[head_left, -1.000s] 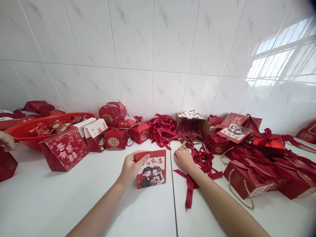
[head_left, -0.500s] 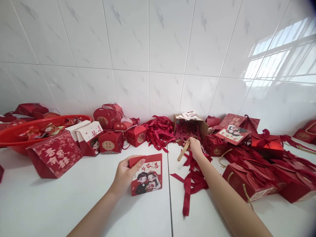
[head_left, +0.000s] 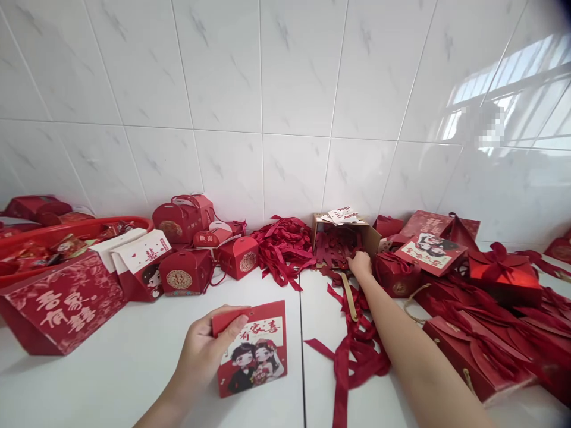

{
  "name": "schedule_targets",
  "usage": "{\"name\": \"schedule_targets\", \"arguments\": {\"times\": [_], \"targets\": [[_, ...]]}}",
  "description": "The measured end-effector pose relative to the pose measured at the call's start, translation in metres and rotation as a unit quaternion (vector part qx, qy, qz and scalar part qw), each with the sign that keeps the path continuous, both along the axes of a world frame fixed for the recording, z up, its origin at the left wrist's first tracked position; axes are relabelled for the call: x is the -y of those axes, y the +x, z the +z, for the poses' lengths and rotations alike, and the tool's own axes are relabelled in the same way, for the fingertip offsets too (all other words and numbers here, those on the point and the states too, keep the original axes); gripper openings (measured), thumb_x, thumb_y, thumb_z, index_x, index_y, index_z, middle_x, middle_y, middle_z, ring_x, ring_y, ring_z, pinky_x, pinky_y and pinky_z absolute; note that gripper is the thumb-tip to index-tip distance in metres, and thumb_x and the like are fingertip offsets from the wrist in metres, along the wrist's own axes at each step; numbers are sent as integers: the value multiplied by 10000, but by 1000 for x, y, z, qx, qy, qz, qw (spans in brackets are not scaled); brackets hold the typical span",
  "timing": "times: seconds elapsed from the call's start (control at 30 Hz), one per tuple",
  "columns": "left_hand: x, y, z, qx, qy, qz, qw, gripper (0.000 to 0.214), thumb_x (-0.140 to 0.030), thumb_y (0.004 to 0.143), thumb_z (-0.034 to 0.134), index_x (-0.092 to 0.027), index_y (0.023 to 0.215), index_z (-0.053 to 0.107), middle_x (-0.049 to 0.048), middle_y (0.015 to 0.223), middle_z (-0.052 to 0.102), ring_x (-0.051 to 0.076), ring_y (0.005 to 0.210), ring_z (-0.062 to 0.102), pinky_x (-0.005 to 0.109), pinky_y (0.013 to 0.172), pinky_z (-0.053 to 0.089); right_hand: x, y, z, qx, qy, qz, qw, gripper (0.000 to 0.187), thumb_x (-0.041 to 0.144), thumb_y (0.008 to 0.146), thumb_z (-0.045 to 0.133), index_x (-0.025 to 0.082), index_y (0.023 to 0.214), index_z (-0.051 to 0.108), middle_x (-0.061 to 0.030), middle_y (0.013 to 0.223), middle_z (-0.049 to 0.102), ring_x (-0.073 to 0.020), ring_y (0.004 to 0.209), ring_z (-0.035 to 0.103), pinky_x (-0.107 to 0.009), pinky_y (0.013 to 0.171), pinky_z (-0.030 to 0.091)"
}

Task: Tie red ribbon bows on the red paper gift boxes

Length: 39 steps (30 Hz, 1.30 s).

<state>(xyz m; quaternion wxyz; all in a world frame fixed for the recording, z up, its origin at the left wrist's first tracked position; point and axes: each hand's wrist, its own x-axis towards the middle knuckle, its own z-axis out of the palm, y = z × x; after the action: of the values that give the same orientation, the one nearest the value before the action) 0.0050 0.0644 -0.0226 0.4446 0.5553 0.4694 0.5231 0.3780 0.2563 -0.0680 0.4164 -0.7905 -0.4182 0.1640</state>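
Observation:
My left hand (head_left: 203,351) grips a flat red card box (head_left: 254,348) printed with a cartoon couple, thumb on its top edge, resting it on the white table (head_left: 111,374). My right hand (head_left: 360,266) reaches far forward to the mouth of a small brown cardboard box (head_left: 341,236) stuffed with red ribbon pieces. Its fingers are curled among the ribbons, and what they hold is hidden. A thin wooden stick (head_left: 350,295) lies on loose red ribbons (head_left: 357,345) just below that hand.
Folded red gift boxes (head_left: 185,270) line the tiled wall at left, beside a red basin (head_left: 75,229) with wrapped sweets. A ribbon heap (head_left: 283,246) sits centre. Flat red boxes and bags (head_left: 477,351) crowd the right side.
My right hand moved forward from the loose ribbons to the cardboard box, and the wooden stick it held now lies on the ribbons. The view shifted closer; the left hand kept its card box.

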Motion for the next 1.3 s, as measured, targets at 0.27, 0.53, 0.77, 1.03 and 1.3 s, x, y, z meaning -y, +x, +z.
{"name": "schedule_targets", "arguments": {"times": [0.27, 0.53, 0.77, 1.03, 1.3], "targets": [[3, 2, 3, 25, -7, -3, 1000, 318, -420, 707, 728, -166, 893, 689, 70, 866, 737, 242, 809, 681, 295, 701, 556, 12, 0, 15, -199, 19, 53, 978, 333, 325, 900, 556, 158, 1188, 541, -87, 1189, 566, -212, 1012, 588, -413, 842, 513], [10, 7, 11, 13, 26, -5, 1000, 350, -433, 684, 739, -139, 870, 703, 108, 873, 729, 257, 790, 672, 314, 671, 543, 79, -37, 70, -471, 140, 242, 837, 170, 248, 918, 516, 148, 1032, 591, -53, 1011, 612, -135, 850, 604, -294, 717, 529], [23, 4, 21, -118, 242, -62, 961, 127, -289, 799, 651, -211, 842, 742, 95, 994, 727, 231, 894, 649, 335, 781, 526, 156, -90, 109, -578, 192, 419, 673, 123, 164, 732, 660, 216, 770, 556, 46, 705, 519, -52, 550, 445, -166, 508, 408], [79, 25, 79, -264, 534, -114, 795, 138, -158, 823, 622, -236, 894, 710, 102, 1238, 634, 177, 833, 642, 319, 778, 492, 225, -139, 124, -536, 126, 635, 542, 123, 198, 723, 721, 221, 790, 620, 43, 657, 539, -30, 454, 382, -173, 460, 316], [93, 27, 94, -298, 547, -116, 774, 147, -141, 839, 594, -230, 914, 685, 86, 1245, 632, 156, 759, 601, 306, 706, 489, 247, -145, 132, -559, 62, 565, 604, 166, 181, 699, 749, 164, 824, 640, 17, 597, 591, -46, 461, 492, -164, 467, 381]]}}
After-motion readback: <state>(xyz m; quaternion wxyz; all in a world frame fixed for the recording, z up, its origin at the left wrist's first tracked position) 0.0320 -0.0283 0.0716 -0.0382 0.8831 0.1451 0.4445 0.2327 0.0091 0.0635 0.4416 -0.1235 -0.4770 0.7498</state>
